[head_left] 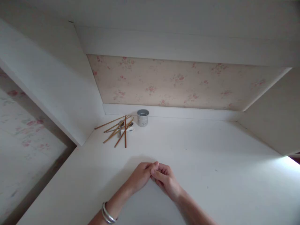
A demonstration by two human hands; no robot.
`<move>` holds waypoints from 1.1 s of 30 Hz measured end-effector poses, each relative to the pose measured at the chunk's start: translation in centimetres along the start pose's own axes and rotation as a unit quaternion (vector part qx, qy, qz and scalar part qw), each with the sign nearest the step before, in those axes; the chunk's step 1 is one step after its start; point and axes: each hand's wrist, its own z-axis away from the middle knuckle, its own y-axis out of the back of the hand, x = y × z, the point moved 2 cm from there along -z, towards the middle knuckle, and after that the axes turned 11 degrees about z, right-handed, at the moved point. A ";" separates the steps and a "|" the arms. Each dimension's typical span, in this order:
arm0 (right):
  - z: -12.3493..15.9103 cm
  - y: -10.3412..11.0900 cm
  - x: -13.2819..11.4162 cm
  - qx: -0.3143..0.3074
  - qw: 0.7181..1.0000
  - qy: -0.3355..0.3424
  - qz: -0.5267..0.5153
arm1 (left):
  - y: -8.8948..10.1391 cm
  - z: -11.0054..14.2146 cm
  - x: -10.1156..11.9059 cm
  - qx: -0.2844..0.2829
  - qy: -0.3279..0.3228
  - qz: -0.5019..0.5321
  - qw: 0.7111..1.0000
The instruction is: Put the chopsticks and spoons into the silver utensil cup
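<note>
My left hand (142,174) and my right hand (167,182) are clasped together low in the middle of the view, over the white tabletop (187,156). Their fingers are curled and touch each other, and I see nothing held in them. Beyond them to the left, several brown chopsticks (125,134) lie crossed in a loose pile. Among these are metal spoons (120,132), partly covered, and a small white piece (130,128) whose kind I cannot make out. Just right of the pile, a grey perforated utensil cup (142,118) stands upright.
A white side panel (53,78) rises at the left and another panel (269,118) at the right. Behind the tabletop run a low white ledge (187,112) and floral wallpaper (164,82). A white shelf (175,43) overhangs the back.
</note>
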 end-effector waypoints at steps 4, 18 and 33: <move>0.0 0.0 0.1 0.002 1.000 0.006 -0.003 | -0.1 -0.2 -0.3 -0.004 0.004 0.005 1.000; -0.3 0.2 -0.3 0.007 1.000 0.013 0.008 | -0.2 0.1 -0.1 0.046 0.021 0.009 0.999; -1.7 2.0 0.0 0.090 0.995 0.001 0.044 | 13.6 -8.5 9.2 0.310 -0.116 -0.456 0.826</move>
